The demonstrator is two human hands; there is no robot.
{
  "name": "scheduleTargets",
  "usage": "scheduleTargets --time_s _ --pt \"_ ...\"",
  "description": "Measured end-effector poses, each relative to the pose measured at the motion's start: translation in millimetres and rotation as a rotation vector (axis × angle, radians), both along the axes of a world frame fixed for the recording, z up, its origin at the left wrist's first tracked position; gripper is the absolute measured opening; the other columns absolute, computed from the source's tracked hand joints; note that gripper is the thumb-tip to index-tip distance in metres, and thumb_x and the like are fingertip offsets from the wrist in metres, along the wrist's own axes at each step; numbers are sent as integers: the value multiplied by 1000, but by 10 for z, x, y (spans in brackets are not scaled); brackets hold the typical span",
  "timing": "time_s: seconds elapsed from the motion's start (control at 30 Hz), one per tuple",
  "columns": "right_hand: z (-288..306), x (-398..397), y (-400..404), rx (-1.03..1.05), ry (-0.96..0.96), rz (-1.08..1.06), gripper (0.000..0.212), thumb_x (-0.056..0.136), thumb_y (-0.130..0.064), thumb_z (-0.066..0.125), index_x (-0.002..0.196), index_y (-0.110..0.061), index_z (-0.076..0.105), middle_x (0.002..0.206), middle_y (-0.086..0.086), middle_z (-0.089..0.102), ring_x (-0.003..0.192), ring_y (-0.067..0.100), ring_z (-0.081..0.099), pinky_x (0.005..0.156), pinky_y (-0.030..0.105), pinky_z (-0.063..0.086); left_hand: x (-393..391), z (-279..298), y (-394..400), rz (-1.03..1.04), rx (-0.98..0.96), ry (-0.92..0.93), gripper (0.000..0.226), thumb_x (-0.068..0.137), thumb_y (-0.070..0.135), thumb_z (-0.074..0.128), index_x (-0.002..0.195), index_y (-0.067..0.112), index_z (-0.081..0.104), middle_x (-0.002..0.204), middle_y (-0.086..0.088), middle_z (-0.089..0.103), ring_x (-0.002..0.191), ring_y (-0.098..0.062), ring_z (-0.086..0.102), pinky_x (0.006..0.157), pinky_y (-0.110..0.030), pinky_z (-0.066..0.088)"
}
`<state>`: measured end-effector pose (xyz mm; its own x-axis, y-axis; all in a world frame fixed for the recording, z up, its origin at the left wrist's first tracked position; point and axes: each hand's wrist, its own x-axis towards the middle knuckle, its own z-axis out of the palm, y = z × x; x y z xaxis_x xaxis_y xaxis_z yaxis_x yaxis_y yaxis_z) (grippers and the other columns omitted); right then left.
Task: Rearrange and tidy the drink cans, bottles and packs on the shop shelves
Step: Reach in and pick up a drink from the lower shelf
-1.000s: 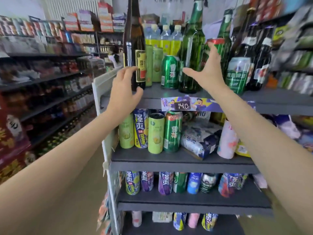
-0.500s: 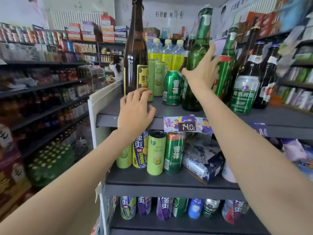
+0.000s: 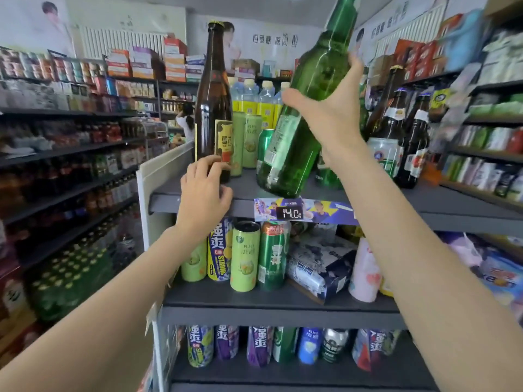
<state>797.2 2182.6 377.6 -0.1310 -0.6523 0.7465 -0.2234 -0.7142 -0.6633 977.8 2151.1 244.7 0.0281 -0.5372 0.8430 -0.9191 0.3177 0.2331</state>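
Note:
My right hand (image 3: 331, 114) grips a tall green glass bottle (image 3: 300, 131) round its body and holds it tilted, its base lifted just above the front of the top grey shelf (image 3: 441, 202). My left hand (image 3: 202, 193) rests on that shelf's front edge, fingers curled against the foot of a tall brown bottle (image 3: 212, 108) standing upright at the shelf's left end. Behind them stand light green cans (image 3: 249, 142), a darker green can (image 3: 264, 142) and yellow-labelled plastic bottles (image 3: 264, 104).
Dark bottles (image 3: 413, 142) and a green-and-white can (image 3: 386, 157) stand right of the lifted bottle. The middle shelf (image 3: 277, 302) holds upright cans, a tipped pack (image 3: 319, 267) and a pink can (image 3: 365, 275). The lower shelf carries several cans. Aisle shelving runs along the left.
My right hand closed round the green bottle, lifted it off the top shelf and tilted it. My left hand dropped from the brown bottle's label to the shelf edge at its foot.

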Motion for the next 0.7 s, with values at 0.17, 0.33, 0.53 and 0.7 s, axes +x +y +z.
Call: scheduleTargets --time_s 0.17,0.33,0.53,0.7 --pt "-730 -335 646 127 83 96 94 72 -26 79 142 -25 17 122 -19 31 115 -1 30 105 22 30 -77 -587 582 -94 -128 102 31 77 4 47 106 3 58 117 -15 52 104 -30 45 85 -33 30" --pt "-1817 -733 1107 323 292 113 87 69 -24 81 134 -38 24 111 -40 30 94 -24 36 77 -10 25 -286 -1811 1088 -197 76 54 31 75 8 44 105 7 54 114 -17 53 103 -28 44 82 -34 30" --pt "-3670 -1359 1178 629 283 3 85 58 -17 86 112 -52 30 100 -38 52 93 -25 48 75 -5 34 -616 -3567 1307 -204 377 -66 35 72 18 37 105 14 49 113 -6 45 90 -28 44 70 -37 35" --pt "-5750 -1930 1180 747 264 -129 84 56 -8 87 104 -52 33 95 -49 48 90 -24 47 74 -7 31 -1118 -5532 1195 -282 556 -226 38 67 20 41 105 18 46 110 -3 42 86 -24 40 65 -37 44"
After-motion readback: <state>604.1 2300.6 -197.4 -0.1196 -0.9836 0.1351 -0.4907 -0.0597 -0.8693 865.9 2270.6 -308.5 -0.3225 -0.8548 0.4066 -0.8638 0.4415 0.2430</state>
